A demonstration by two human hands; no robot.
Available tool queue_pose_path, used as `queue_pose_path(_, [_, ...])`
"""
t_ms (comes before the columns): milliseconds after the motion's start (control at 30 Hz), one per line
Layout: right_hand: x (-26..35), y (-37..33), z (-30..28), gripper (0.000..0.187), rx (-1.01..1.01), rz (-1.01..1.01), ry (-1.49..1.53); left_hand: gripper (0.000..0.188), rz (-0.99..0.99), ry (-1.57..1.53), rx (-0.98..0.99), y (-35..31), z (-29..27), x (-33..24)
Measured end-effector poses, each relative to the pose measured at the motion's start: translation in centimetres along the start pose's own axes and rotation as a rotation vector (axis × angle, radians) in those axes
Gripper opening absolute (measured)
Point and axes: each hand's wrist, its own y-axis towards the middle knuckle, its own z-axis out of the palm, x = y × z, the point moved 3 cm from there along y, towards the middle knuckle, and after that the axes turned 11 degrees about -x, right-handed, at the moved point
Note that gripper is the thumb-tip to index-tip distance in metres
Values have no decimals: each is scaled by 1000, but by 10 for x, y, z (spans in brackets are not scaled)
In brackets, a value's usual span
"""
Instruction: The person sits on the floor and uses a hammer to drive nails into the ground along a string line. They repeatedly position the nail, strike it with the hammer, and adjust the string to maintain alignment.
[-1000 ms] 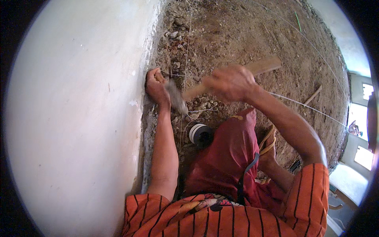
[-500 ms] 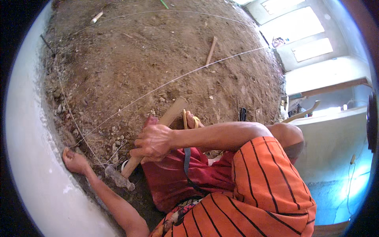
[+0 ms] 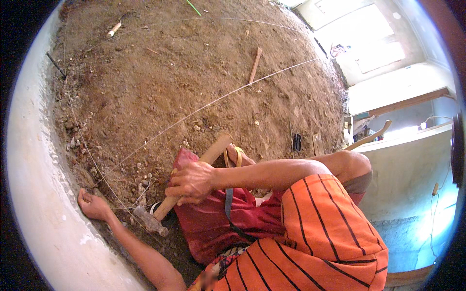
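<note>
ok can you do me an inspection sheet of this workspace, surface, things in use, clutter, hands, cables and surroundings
Surface: bare brown soil, uneven, with small stones.
Things in use: wooden-handled hammer; white string running across the ground.
Clutter: wooden stick, thin green strip, dark rod by the wall.
Hands: right hand grips the hammer's handle; left hand is low by the wall, fingers curled, any hold unclear.
Cables: thin cable hanging at far right.
Surroundings: pale wall with flaking patches at left; bright openings at upper right.
</note>
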Motion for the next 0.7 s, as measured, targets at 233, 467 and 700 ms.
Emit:
queue_pose_path(233, [-2,-2,3,41,-77,-40,20,32,-73,-100,28,-4,1,-2])
queue_pose_path(467, [-1,-1,0,40,-112,-94,-15,29,-100,-101,8,-4,-1,-5])
queue_pose_path(700, [-1,-1,4,39,-110,-92,21,29,-39,-47,6,-2,0,-4])
